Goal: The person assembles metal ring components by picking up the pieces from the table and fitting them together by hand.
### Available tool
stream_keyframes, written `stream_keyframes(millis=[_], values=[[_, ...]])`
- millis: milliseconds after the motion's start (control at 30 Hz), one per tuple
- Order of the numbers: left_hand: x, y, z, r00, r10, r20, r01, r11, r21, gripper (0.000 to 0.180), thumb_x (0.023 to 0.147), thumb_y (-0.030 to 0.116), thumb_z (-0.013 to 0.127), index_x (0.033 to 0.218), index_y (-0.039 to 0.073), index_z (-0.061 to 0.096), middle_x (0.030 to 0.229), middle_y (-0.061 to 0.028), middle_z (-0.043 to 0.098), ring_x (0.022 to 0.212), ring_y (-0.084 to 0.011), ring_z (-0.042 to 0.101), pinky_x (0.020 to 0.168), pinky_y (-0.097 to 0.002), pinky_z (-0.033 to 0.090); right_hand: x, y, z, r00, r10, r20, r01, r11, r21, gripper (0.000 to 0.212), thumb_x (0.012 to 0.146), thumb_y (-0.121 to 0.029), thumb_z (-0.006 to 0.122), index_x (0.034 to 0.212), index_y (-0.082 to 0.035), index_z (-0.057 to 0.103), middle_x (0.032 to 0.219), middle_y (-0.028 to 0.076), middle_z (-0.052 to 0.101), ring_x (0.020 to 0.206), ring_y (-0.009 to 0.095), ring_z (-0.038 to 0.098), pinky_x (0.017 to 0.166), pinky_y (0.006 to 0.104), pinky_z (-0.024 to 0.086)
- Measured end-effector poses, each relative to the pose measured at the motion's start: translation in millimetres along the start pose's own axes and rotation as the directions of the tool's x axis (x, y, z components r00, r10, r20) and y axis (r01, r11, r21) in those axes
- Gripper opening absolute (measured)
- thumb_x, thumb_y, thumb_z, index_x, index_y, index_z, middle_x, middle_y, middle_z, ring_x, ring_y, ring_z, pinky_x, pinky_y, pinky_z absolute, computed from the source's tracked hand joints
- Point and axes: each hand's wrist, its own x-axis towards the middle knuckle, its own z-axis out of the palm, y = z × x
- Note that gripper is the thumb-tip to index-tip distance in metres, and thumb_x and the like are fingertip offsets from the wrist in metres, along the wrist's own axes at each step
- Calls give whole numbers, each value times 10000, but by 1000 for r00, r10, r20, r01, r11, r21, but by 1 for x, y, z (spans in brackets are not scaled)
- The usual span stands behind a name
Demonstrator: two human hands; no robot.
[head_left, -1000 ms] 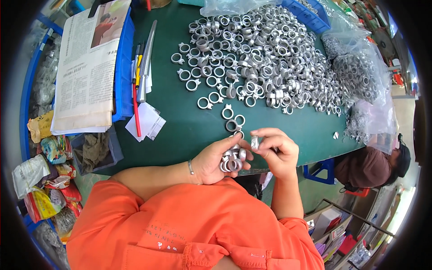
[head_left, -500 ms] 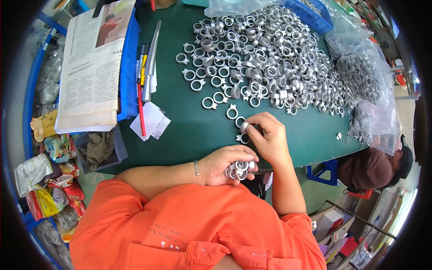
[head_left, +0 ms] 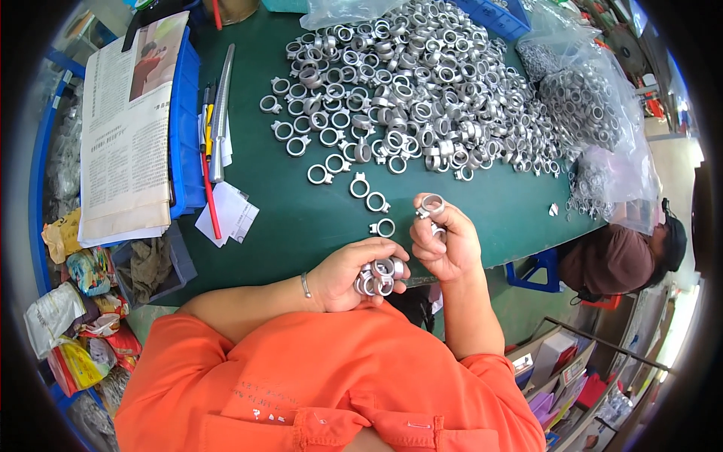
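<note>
My left hand (head_left: 339,277) is palm up near the table's front edge, its fingers curled round several silver metal rings (head_left: 379,276), each with a small notched tab. To its right, my right hand (head_left: 458,252) is raised and pinches one metal ring (head_left: 432,211) between thumb and fingertips. Part of a second ring (head_left: 439,232) shows among its curled fingers. Three loose rings lie on the green tabletop just beyond my hands, the nearest ring (head_left: 385,235) close to my left fingers. Farther off spreads a large pile of the same rings (head_left: 437,90).
Clear plastic bags of rings (head_left: 587,113) sit at the right of the green table (head_left: 301,203). On the left are a blue bin (head_left: 187,135) under newspaper (head_left: 124,143), a tapered metal rod (head_left: 221,113), pens and white paper slips (head_left: 226,215). A person (head_left: 614,260) is beyond the right edge.
My right hand has lifted a ring off the table and turned it upward, moving away from the loose rings. My left hand still cups its rings. The whole view has shifted slightly.
</note>
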Motion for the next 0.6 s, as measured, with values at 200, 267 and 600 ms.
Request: stream_keyframes(millis=[200, 267, 600], values=[[-1, 2, 3, 1000, -20, 20, 22, 996, -89, 356, 904, 397, 398, 1009, 79, 521, 892, -85, 594, 759, -188, 613, 426, -256, 440, -6, -2, 12, 796, -282, 535, 598, 231, -768, 183, 776, 44, 503, 927, 12, 602, 730, 55, 549, 556, 122, 481, 502, 231, 385], [-2, 3, 5, 999, -45, 27, 47, 995, -84, 390, 924, 386, 336, 1052, 56, 499, 922, -120, 587, 799, -230, 620, 430, -261, 470, -2, -2, 24, 809, -339, 481, 496, -47, -867, 189, 756, 36, 535, 919, -13, 618, 735, 91, 548, 608, 184, 527, 554, 275, 427], [-1, 3, 4, 998, -61, 11, 61, 998, -27, 307, 899, 293, 399, 1040, 46, 515, 931, -123, 582, 811, -230, 610, 441, -253, 464, 27, 8, 15, 904, -427, 18, 30, 22, -999, 134, 763, -56, 574, 875, 18, 586, 690, 69, 573, 591, 147, 562, 554, 275, 451]])
